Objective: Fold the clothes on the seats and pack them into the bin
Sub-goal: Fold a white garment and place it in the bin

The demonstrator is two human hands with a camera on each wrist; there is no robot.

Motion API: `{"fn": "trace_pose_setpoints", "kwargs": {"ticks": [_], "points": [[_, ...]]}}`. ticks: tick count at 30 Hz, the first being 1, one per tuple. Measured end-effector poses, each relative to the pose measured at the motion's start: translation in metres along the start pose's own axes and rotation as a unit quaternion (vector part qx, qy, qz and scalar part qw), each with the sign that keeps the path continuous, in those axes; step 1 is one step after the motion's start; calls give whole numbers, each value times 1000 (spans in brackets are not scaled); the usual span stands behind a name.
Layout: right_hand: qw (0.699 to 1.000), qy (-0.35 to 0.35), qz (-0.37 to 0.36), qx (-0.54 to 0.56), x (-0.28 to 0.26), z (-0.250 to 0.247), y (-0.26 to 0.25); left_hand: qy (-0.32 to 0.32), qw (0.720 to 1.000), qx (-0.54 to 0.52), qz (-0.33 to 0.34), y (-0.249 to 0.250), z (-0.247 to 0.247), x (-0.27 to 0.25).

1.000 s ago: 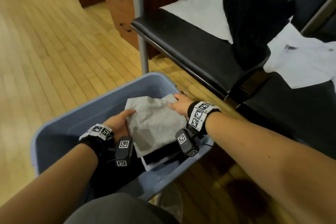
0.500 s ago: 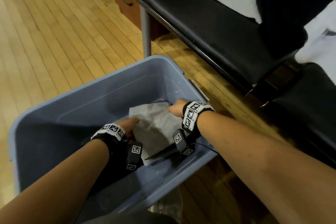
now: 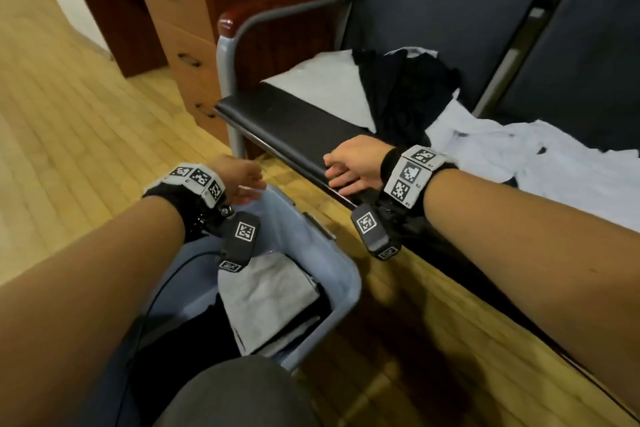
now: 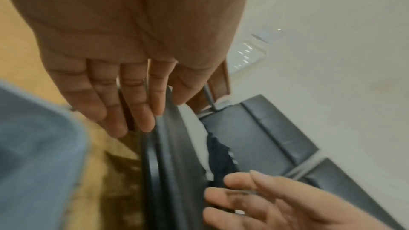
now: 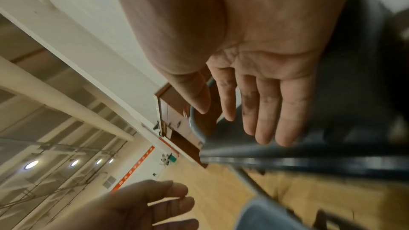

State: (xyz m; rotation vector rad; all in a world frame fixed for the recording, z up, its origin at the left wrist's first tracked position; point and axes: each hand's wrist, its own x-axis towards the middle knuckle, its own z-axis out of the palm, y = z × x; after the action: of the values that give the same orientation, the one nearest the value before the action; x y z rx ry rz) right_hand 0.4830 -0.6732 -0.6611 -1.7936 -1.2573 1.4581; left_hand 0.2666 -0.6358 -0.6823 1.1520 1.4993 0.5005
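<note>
The blue-grey bin (image 3: 341, 276) stands on the floor in front of me, with a folded grey garment (image 3: 266, 298) lying on darker folded clothes inside. My left hand (image 3: 247, 184) hovers empty over the bin's far rim, fingers (image 4: 141, 111) straight. My right hand (image 3: 343, 172) hangs empty above the front edge of the black seat (image 3: 294, 125), fingers (image 5: 265, 111) straight. On the seats lie a grey-white cloth (image 3: 325, 87), a crumpled black garment (image 3: 401, 94) and a rumpled white shirt (image 3: 540, 156).
The seat has a grey metal armrest (image 3: 242, 35) with a red-brown cap at its left end. A wooden drawer cabinet (image 3: 180, 31) stands behind it. Wooden floor (image 3: 69, 121) spreads to the left. My knee (image 3: 239, 395) shows at the bottom.
Both hands have let go of the folded grey garment, which now lies in the bin. They rose out of the bin toward the seat, and my head turned up.
</note>
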Motion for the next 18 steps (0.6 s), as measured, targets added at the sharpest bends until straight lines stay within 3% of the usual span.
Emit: {"fn": "trace_pose_setpoints", "kwargs": {"ticks": [4,8,14,18], "points": [[991,131,-27,-20,-61,-77,0,-72,994,26,83,79,67,-28],[966,255,-13,-52,-128,-158,36,-132,977,89,143,129,159,-60],[929,334,99,-126,-212,-235,137,-225,946,157,171,155,292,-103],[899,364,158,-186,-240,-253,201,-267,912,251,185,135,373,-123]]}}
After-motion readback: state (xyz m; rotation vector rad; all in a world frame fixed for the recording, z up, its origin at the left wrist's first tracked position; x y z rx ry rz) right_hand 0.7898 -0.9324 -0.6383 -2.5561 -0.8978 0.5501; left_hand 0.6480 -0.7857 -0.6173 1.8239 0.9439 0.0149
